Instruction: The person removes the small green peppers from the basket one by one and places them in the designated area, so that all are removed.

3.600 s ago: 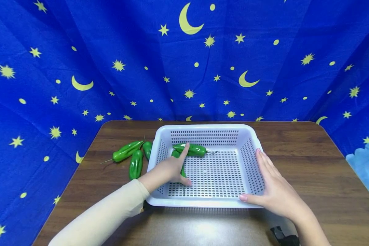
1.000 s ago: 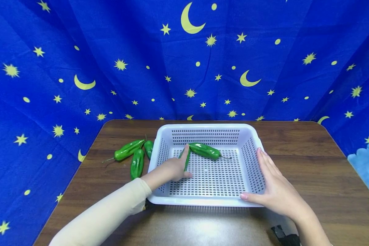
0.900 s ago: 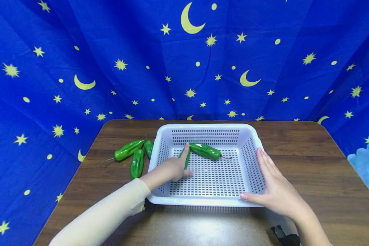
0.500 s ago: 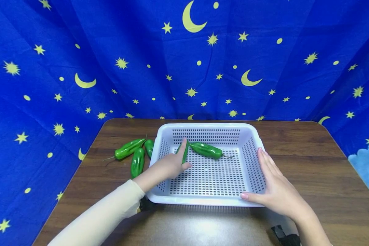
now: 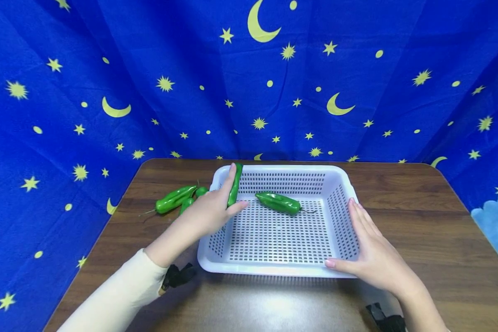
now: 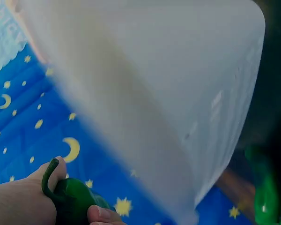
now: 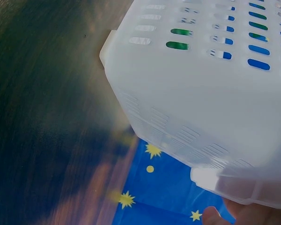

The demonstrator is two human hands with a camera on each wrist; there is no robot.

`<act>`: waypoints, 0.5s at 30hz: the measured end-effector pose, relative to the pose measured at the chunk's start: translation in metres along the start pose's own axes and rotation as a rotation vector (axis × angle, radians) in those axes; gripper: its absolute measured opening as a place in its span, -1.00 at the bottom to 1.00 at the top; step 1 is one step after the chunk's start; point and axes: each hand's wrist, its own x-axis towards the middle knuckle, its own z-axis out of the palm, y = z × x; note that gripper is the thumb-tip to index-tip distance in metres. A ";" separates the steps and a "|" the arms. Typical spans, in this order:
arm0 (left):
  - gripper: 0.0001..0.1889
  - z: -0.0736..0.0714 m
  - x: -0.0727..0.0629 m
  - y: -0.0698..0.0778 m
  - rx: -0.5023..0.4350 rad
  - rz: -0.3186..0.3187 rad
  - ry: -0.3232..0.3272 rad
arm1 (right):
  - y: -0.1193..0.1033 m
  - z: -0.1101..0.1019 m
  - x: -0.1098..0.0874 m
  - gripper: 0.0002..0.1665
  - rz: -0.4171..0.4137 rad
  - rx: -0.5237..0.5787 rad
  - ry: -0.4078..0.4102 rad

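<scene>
A green pepper (image 5: 234, 184) is pinched in my left hand (image 5: 207, 212), raised at the left rim of the white perforated basket (image 5: 274, 269). In the left wrist view this pepper (image 6: 72, 201) shows its curved stem, with fingers and thumb around it. Inside the basket, a second green pepper (image 5: 278, 203) lies on the floor near the back, its stem to the right. My right hand (image 5: 375, 253) rests on the basket's right front corner, fingers straight along the right rim and thumb on the front rim.
Left of the basket on the brown wooden table (image 5: 398, 203) lie several more green peppers (image 5: 175, 199), partly behind my left hand. A blue curtain (image 5: 299, 115) with moons and stars hangs behind and to both sides. A black wrist strap (image 5: 177, 275) trails below my left wrist.
My left hand has taken the pepper up off the basket floor and moved it left and back to the rim. Earlier, the other pepper shifted right inside the basket. My right hand stays in place.
</scene>
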 end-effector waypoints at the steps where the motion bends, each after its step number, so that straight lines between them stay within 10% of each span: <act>1: -0.05 -0.003 -0.002 -0.002 -0.004 0.001 0.018 | 0.000 0.000 0.000 0.62 -0.001 0.000 0.001; 15: 0.03 -0.012 -0.035 -0.084 -0.106 -0.104 0.052 | 0.002 0.000 0.001 0.61 0.009 -0.005 -0.012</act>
